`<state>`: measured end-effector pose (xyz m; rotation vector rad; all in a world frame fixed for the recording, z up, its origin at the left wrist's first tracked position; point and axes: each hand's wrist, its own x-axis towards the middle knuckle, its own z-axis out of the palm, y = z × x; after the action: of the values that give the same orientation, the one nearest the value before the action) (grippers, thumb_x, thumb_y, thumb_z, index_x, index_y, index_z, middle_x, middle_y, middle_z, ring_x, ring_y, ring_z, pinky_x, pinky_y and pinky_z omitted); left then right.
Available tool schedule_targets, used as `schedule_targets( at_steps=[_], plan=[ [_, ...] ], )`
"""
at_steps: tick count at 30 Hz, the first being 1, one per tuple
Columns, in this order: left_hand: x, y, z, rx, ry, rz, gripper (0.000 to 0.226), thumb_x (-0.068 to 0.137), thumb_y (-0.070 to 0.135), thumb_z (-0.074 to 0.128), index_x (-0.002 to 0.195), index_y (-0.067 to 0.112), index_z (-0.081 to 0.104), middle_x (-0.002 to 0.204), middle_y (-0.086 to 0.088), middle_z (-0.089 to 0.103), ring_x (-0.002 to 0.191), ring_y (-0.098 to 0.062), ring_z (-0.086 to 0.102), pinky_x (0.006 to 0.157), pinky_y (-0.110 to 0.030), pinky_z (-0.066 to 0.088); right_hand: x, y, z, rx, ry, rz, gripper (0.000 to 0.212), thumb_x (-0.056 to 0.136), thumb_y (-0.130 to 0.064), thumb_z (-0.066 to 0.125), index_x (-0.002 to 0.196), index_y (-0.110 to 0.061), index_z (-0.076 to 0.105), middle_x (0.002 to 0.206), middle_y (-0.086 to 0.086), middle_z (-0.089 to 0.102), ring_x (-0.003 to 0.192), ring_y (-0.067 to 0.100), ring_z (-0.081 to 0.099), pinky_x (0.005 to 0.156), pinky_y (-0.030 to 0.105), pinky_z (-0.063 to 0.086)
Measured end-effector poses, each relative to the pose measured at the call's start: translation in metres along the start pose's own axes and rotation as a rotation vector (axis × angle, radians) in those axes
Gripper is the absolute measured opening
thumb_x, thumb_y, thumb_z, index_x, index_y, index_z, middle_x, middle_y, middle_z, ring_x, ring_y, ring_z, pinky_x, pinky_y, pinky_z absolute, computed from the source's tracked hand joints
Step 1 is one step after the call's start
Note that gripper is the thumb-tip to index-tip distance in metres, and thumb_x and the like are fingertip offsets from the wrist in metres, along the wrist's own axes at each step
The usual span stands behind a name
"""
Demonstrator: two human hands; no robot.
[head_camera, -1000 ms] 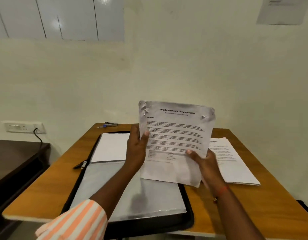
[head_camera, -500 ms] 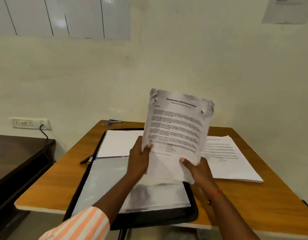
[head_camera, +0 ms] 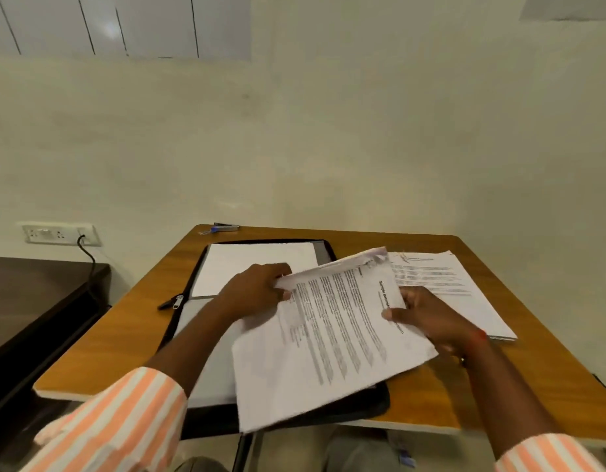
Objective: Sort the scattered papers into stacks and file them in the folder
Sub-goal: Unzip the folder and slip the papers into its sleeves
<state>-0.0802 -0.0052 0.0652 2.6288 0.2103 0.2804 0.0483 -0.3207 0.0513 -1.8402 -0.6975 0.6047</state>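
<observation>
left hand (head_camera: 254, 294) and right hand (head_camera: 427, 315) pinching, fingers curled, opposite edges of a white printed paper sheaf (head_camera: 329, 338), tilting over the open black zip folder (head_camera: 206, 338) lying on the wooden table (head_camera: 431, 396)

Both hands are holding a sheaf of printed papers (head_camera: 329, 338) turned sideways and tilted low over an open black zip folder (head_camera: 363, 408). The left hand (head_camera: 257, 294) is gripping the sheaf's far left corner, and the right hand (head_camera: 427, 318) is pinching the title edge, thumb on top. The folder is lying on a wooden table (head_camera: 124, 335) with a blank white sheet (head_camera: 254, 267) resting in its far half. A second stack of printed pages (head_camera: 448, 284) is sitting on the table just right of the folder.
</observation>
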Motion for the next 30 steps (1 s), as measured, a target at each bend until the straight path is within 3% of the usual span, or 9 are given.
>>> schedule_targets(
  at_steps=[2, 4, 5, 8, 12, 16, 20, 25, 30],
  plan=[
    [-0.002, 0.003, 0.019, -0.01, 0.386, 0.033, 0.035, 0.092, 0.025, 0.073, 0.123, 0.027, 0.058, 0.121, 0.014, 0.058, 0.102, -0.007, 0.058, 0.09, -0.033, 0.052, 0.001, 0.018, -0.006, 0.012, 0.301, -0.012, 0.015, 0.093, -0.013, 0.069, 0.109, -0.014, 0.07, 0.109, 0.01, 0.075, 0.082, 0.017, 0.074, 0.065, 0.024, 0.058],
    [-0.01, 0.003, 0.041, -0.138, 0.611, 0.108, 0.034, 0.092, 0.022, 0.072, 0.123, 0.024, 0.056, 0.119, 0.011, 0.059, 0.103, -0.005, 0.057, 0.088, -0.03, 0.053, 0.002, 0.044, -0.016, 0.203, 0.624, 0.008, 0.02, 0.096, -0.011, 0.066, 0.115, -0.013, 0.066, 0.112, 0.011, 0.072, 0.085, 0.017, 0.07, 0.06, 0.023, 0.054],
    [-0.013, 0.002, 0.05, -0.156, 0.561, 0.143, 0.03, 0.094, 0.026, 0.071, 0.12, 0.027, 0.057, 0.116, 0.012, 0.06, 0.102, -0.003, 0.058, 0.087, -0.031, 0.054, 0.0, 0.057, -0.019, 0.36, 0.752, -0.004, 0.025, 0.096, -0.009, 0.065, 0.121, -0.015, 0.064, 0.117, 0.01, 0.07, 0.093, 0.019, 0.069, 0.062, 0.027, 0.055],
    [-0.011, -0.005, 0.076, 0.005, 0.151, 0.241, 0.029, 0.094, 0.052, 0.064, 0.119, 0.038, 0.061, 0.118, 0.017, 0.062, 0.107, -0.003, 0.057, 0.094, -0.034, 0.051, 0.001, 0.084, -0.021, 0.652, 0.985, -0.098, 0.038, 0.097, -0.003, 0.062, 0.132, -0.016, 0.061, 0.128, 0.003, 0.067, 0.109, 0.022, 0.068, 0.062, 0.023, 0.059],
    [-0.001, -0.003, 0.096, 0.1, 0.081, 0.31, 0.041, 0.084, 0.071, 0.061, 0.109, 0.04, 0.072, 0.111, 0.02, 0.067, 0.104, -0.001, 0.056, 0.094, -0.031, 0.046, 0.003, 0.086, -0.022, 0.664, 1.023, -0.13, 0.038, 0.097, -0.001, 0.061, 0.132, -0.015, 0.061, 0.122, 0.0, 0.069, 0.106, 0.017, 0.069, 0.063, 0.02, 0.059],
    [0.0, -0.006, 0.103, 0.079, 0.181, 0.336, 0.019, 0.09, 0.051, 0.063, 0.093, 0.037, 0.076, 0.098, 0.017, 0.071, 0.094, -0.005, 0.057, 0.087, -0.033, 0.049, 0.006, 0.091, -0.021, 0.577, 0.991, -0.085, 0.038, 0.096, -0.004, 0.063, 0.131, -0.018, 0.063, 0.123, 0.0, 0.07, 0.104, 0.018, 0.071, 0.07, 0.031, 0.06],
    [-0.004, -0.005, 0.108, 0.053, 0.225, 0.307, 0.029, 0.092, 0.047, 0.052, 0.088, 0.033, 0.077, 0.097, 0.013, 0.071, 0.094, -0.006, 0.056, 0.085, -0.029, 0.046, 0.008, 0.094, -0.023, 0.542, 0.978, -0.05, 0.036, 0.096, -0.006, 0.064, 0.128, -0.023, 0.064, 0.125, 0.001, 0.07, 0.106, 0.021, 0.071, 0.081, 0.04, 0.059],
    [-0.006, -0.012, 0.107, -0.264, 0.267, 0.138, 0.008, 0.092, 0.037, 0.067, 0.085, 0.033, 0.071, 0.093, 0.017, 0.067, 0.094, -0.006, 0.061, 0.087, -0.032, 0.052, -0.012, 0.09, -0.015, 0.498, 1.043, -0.023, 0.034, 0.096, -0.008, 0.065, 0.128, -0.02, 0.065, 0.124, 0.0, 0.07, 0.108, 0.024, 0.07, 0.077, 0.039, 0.059],
    [-0.005, -0.01, 0.102, -0.48, 0.272, -0.006, 0.012, 0.09, 0.027, 0.075, 0.08, 0.032, 0.071, 0.091, 0.015, 0.072, 0.092, -0.005, 0.065, 0.083, -0.03, 0.051, -0.054, 0.086, -0.004, 0.49, 0.997, -0.01, 0.035, 0.096, -0.008, 0.064, 0.13, -0.02, 0.063, 0.123, -0.001, 0.071, 0.102, 0.022, 0.072, 0.082, 0.047, 0.059]
  ],
)
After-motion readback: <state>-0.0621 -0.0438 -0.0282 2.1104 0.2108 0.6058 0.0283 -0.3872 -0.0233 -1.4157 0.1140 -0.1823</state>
